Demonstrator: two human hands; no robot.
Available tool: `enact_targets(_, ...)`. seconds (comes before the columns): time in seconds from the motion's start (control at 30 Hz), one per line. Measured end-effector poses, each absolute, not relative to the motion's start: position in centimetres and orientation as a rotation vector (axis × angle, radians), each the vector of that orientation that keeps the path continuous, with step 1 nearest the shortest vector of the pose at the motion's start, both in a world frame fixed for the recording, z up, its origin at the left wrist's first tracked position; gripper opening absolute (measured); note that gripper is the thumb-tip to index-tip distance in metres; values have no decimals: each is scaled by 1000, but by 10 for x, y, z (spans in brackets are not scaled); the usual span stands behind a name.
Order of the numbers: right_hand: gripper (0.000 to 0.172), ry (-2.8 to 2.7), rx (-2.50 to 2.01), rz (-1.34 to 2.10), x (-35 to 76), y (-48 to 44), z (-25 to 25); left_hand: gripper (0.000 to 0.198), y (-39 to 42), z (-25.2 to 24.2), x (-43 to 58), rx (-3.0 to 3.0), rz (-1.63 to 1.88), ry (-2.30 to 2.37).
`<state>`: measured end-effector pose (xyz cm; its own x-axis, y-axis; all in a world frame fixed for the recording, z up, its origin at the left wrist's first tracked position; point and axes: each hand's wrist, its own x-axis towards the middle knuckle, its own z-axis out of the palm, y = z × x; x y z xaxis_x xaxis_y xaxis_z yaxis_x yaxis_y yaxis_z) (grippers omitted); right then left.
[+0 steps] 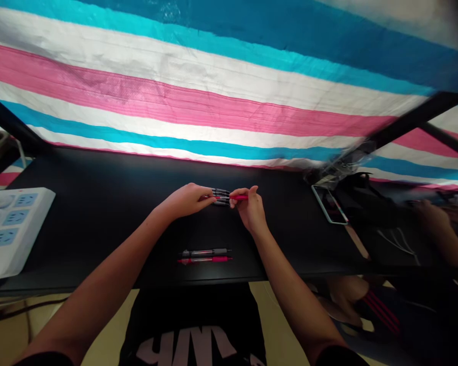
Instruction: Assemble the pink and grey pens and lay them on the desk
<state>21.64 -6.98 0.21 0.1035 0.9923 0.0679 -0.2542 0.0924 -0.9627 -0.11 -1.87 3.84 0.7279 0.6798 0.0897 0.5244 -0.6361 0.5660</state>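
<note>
A red pen lies crosswise between my two hands. My right hand pinches its right part, thumb raised. The closed fingers of my left hand are at the pen's other end. Directly behind and below this pen, several black-and-grey pens lie side by side on the black table, partly hidden by my fingers. Closer to me, a grey pen and a second red pen rest parallel to each other.
On the left stands a white power strip with blue sockets. A phone, a clear plastic bag and a dark bag are at the right. Beyond them a co-worker's hand shows. A striped sheet hangs behind the table.
</note>
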Motion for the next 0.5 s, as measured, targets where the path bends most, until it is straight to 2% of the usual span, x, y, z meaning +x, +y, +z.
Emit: enact_targets(0.5,65,-987,-967,1193,216,-68,2,30,-15,40,-5,2399,413,979)
